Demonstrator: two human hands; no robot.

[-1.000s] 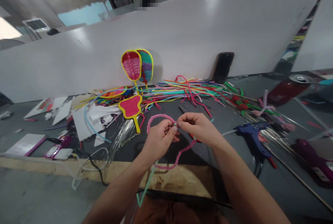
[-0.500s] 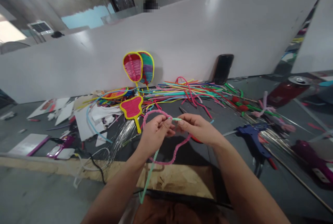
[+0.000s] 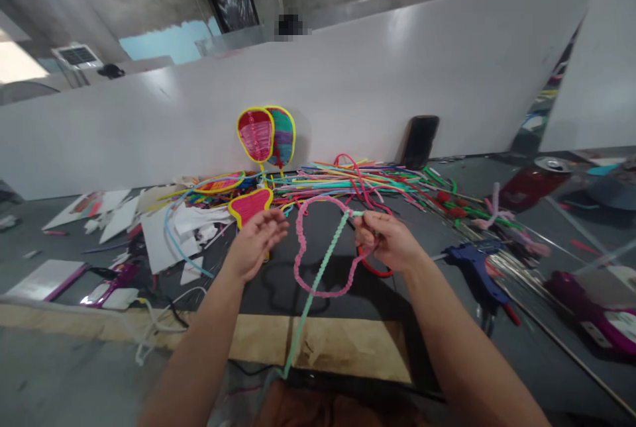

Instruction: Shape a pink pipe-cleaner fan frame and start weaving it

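My right hand pinches a pink pipe cleaner loop at its upper right, where a light green pipe cleaner is attached. The loop has a wavy, rounded outline and hangs above the dark tabletop. From the join, the green strand runs down and left towards my lap. My left hand is apart from the loop, its fingers spread and holding nothing. Behind it, a pink fan with a yellow rim is partly hidden.
Two finished fans lean against the white partition. Pipe cleaners lie in a pile below them. A phone stands behind. At right are a blue glue gun and a red can; paper scraps lie left.
My left hand has let go of the join and moved left, opening. My right hand has kept hold, and the pink loop now hangs in full view with the green strand across it.
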